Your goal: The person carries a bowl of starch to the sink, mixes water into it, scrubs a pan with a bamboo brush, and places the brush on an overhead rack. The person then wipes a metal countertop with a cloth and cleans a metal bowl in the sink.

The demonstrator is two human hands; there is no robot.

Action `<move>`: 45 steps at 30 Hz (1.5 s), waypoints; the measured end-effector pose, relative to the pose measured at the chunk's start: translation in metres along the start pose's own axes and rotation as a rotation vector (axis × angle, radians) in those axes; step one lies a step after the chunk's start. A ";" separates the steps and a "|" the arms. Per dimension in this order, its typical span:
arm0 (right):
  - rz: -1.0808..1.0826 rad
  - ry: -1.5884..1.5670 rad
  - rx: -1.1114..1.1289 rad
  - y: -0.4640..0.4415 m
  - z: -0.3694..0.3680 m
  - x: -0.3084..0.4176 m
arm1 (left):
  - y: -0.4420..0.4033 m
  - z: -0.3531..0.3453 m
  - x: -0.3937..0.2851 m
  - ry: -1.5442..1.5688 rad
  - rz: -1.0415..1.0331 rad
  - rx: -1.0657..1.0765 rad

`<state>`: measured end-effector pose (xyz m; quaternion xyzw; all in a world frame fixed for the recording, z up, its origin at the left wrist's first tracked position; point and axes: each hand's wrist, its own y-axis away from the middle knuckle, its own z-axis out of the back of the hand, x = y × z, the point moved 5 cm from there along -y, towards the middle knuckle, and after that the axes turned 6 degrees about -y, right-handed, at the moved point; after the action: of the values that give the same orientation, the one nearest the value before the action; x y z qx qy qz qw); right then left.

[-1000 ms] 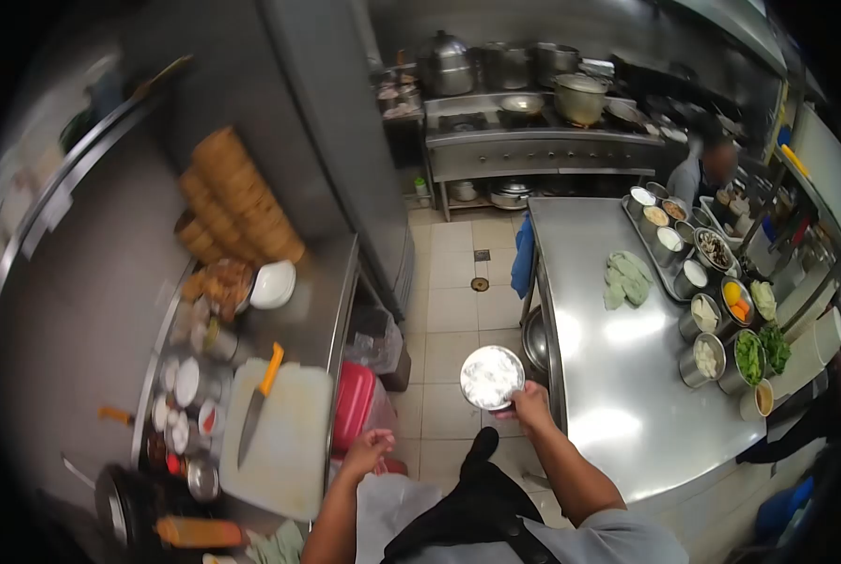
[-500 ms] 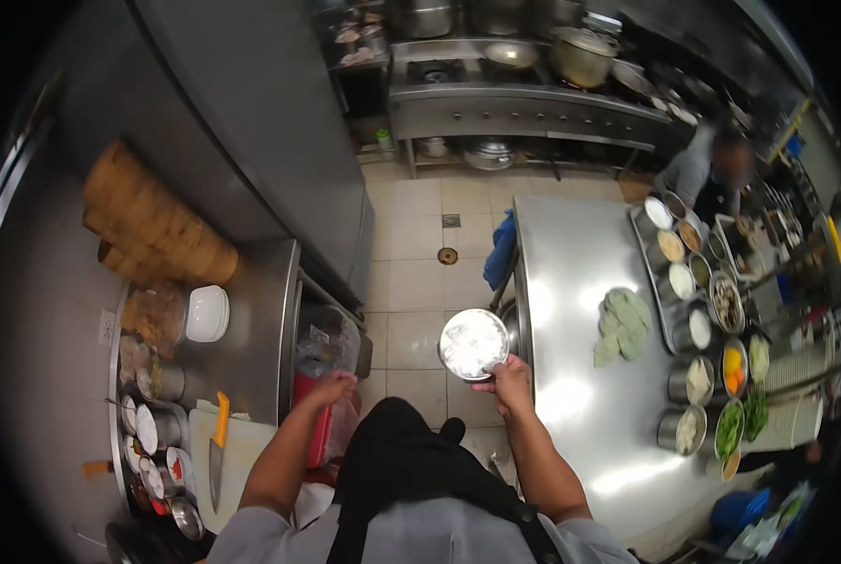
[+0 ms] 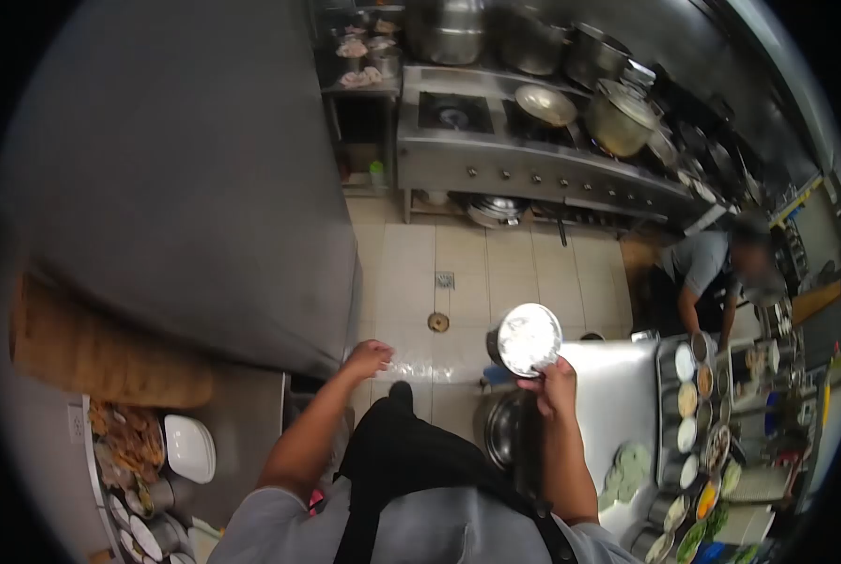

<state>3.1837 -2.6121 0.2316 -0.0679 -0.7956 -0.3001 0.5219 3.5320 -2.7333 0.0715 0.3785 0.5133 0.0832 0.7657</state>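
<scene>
My right hand [image 3: 554, 388] grips the near edge of a round metal container [image 3: 530, 340] with bright white contents. It holds the container above the floor, by the far left corner of the steel table [image 3: 585, 376]. What the white contents are, I cannot make out. My left hand [image 3: 369, 359] is in the air over the floor, near the corner of the grey cabinet; its fingers are loosely bent and apart, with nothing in them.
Ahead stands a stove [image 3: 533, 160] with a wok [image 3: 545, 105] and a large pot [image 3: 621, 117]. A person [image 3: 707, 273] bends over at the right. Food containers [image 3: 688, 399] and a green cloth [image 3: 627, 475] lie on the right table. White dishes [image 3: 190, 448] are at left.
I have moved forward, nearer the stove. My right hand has carried the metal container along, and my left hand has come away from the left counter. The other person now bends lower.
</scene>
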 end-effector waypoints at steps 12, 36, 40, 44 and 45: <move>0.069 -0.197 -0.195 -0.221 -0.004 0.093 | -0.231 0.096 -0.227 -0.105 0.001 -0.047; -0.082 -0.063 0.153 -0.591 -0.342 0.225 | -0.558 0.317 -0.318 -0.506 0.256 -0.331; -0.091 -0.020 0.210 -0.650 -0.390 0.228 | -0.602 0.355 -0.338 -0.542 0.047 -0.268; -0.126 -0.005 0.272 -0.706 -0.448 0.230 | -0.577 0.416 -0.359 -0.412 0.051 -0.402; -0.146 0.035 0.315 -0.715 -0.466 0.236 | -0.570 0.433 -0.353 -0.426 0.079 -0.411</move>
<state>3.1457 -3.4956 0.2743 0.0782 -0.8263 -0.2099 0.5168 3.5888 -3.5280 0.0287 0.2442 0.2982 0.1335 0.9130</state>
